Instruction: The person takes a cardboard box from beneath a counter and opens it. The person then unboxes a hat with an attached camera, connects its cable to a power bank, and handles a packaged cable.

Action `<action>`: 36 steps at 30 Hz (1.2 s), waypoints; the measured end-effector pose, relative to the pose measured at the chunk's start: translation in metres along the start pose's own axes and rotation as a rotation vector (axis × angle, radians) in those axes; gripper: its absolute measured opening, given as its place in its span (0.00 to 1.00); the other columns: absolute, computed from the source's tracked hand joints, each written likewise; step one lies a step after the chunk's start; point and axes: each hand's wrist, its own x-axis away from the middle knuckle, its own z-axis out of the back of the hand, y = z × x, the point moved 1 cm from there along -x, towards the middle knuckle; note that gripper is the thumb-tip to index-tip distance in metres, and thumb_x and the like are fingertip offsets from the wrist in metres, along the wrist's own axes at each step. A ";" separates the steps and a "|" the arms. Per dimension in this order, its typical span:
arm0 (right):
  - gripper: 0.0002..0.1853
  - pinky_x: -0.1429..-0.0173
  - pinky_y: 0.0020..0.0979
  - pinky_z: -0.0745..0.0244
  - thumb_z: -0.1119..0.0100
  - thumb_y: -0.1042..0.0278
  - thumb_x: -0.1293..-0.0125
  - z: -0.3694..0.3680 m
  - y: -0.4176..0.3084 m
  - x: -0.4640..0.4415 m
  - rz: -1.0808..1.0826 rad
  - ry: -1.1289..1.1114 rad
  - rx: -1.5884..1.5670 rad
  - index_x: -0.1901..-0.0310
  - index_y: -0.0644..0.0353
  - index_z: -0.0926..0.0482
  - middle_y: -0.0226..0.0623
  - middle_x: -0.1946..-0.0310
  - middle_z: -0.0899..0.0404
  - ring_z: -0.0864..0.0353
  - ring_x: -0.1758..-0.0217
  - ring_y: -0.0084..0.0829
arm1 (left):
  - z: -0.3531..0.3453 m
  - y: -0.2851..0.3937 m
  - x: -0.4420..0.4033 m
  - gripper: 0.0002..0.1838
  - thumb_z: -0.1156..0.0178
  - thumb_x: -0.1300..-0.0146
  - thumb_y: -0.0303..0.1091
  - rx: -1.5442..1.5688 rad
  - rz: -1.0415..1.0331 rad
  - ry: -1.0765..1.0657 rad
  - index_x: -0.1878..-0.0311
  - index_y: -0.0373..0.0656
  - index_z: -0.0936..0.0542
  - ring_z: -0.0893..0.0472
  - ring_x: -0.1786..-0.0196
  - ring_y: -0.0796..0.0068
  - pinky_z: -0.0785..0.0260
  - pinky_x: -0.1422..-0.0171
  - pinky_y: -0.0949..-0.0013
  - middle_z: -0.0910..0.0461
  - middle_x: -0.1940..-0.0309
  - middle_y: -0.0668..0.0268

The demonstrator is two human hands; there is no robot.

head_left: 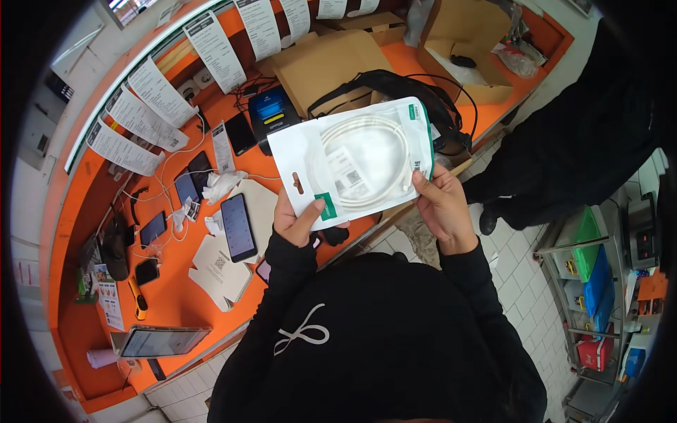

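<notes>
A white and clear plastic pouch (303, 158) with green corners is held up in front of me, tilted slightly. Through its clear window shows a coiled white cable (404, 151) and a small printed slip (348, 176). My left hand (296, 218) grips the pouch's lower left corner, thumb on the green label. At the lower right edge, my right hand (446, 210) pinches the pouch with its thumb on the front. The fingers behind the pouch are hidden. Beneath my left forearm, a smartphone (240, 229) lies on pale card (211, 264).
An orange counter (187, 292) carries phones, cables, a label printer (270, 109), a tablet (166, 341) and a yellow scanner (138, 299). Printed receipts (214, 51) hang from the shelf edge. Open cardboard boxes (331, 67) stand behind. A person in black (564, 134) is at right, near a shelf rack (575, 282).
</notes>
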 end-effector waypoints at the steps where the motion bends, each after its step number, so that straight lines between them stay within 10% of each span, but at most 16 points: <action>1: 0.14 0.47 0.26 0.30 0.47 0.74 0.38 0.000 0.001 0.000 -0.001 0.001 -0.001 0.50 0.67 0.29 0.37 0.55 0.23 0.24 0.54 0.24 | 0.000 0.001 0.001 0.29 0.52 0.42 0.20 0.011 0.039 -0.040 0.37 0.35 0.48 0.26 0.48 0.59 0.22 0.58 0.56 0.37 0.43 0.52; 10: 0.15 0.48 0.26 0.32 0.45 0.75 0.39 -0.004 -0.008 0.003 0.096 0.025 0.169 0.50 0.66 0.30 0.34 0.55 0.25 0.25 0.53 0.23 | -0.009 -0.001 0.001 0.27 0.51 0.44 0.19 -0.053 -0.054 0.063 0.40 0.32 0.43 0.21 0.59 0.55 0.20 0.65 0.58 0.30 0.51 0.47; 14: 0.13 0.50 0.27 0.32 0.37 0.77 0.47 -0.004 -0.017 0.011 0.322 -0.213 0.633 0.60 0.63 0.26 0.34 0.61 0.24 0.25 0.56 0.26 | 0.032 0.011 -0.002 0.14 0.44 0.43 0.26 -0.756 0.038 -0.466 0.54 0.29 0.27 0.21 0.57 0.53 0.28 0.51 0.55 0.24 0.57 0.48; 17: 0.12 0.55 0.30 0.29 0.32 0.78 0.58 -0.009 -0.006 0.014 0.567 -0.420 0.840 0.69 0.62 0.23 0.36 0.64 0.24 0.23 0.59 0.31 | 0.039 0.000 -0.015 0.17 0.39 0.44 0.36 -0.348 -0.486 -0.575 0.62 0.29 0.26 0.21 0.59 0.52 0.28 0.51 0.53 0.25 0.63 0.49; 20: 0.12 0.56 0.30 0.28 0.33 0.80 0.58 -0.018 0.008 0.020 0.542 -0.519 0.901 0.71 0.61 0.25 0.35 0.68 0.27 0.23 0.60 0.35 | 0.048 -0.009 0.001 0.15 0.40 0.44 0.36 -0.243 -0.608 -0.212 0.66 0.31 0.29 0.21 0.64 0.56 0.26 0.55 0.56 0.32 0.71 0.58; 24: 0.11 0.61 0.30 0.29 0.32 0.79 0.55 -0.022 0.010 0.019 0.542 -0.563 0.835 0.71 0.61 0.25 0.35 0.70 0.28 0.23 0.64 0.35 | 0.057 -0.002 0.011 0.14 0.41 0.42 0.35 -0.271 -0.743 -0.293 0.66 0.31 0.29 0.21 0.66 0.58 0.26 0.60 0.59 0.28 0.71 0.55; 28: 0.12 0.65 0.27 0.32 0.33 0.74 0.51 -0.023 0.003 0.018 0.449 -0.499 0.943 0.67 0.66 0.25 0.36 0.73 0.26 0.24 0.69 0.31 | 0.065 -0.010 0.035 0.26 0.35 0.50 0.53 -0.383 -0.544 0.398 0.71 0.34 0.23 0.21 0.73 0.72 0.30 0.67 0.72 0.21 0.76 0.59; 36: 0.13 0.57 0.20 0.32 0.45 0.64 0.37 -0.012 0.012 -0.001 0.092 -0.266 0.671 0.58 0.66 0.24 0.29 0.65 0.22 0.27 0.62 0.16 | 0.038 0.003 0.024 0.19 0.39 0.43 0.45 -0.719 -0.263 0.506 0.68 0.33 0.21 0.28 0.70 0.83 0.36 0.66 0.76 0.23 0.75 0.68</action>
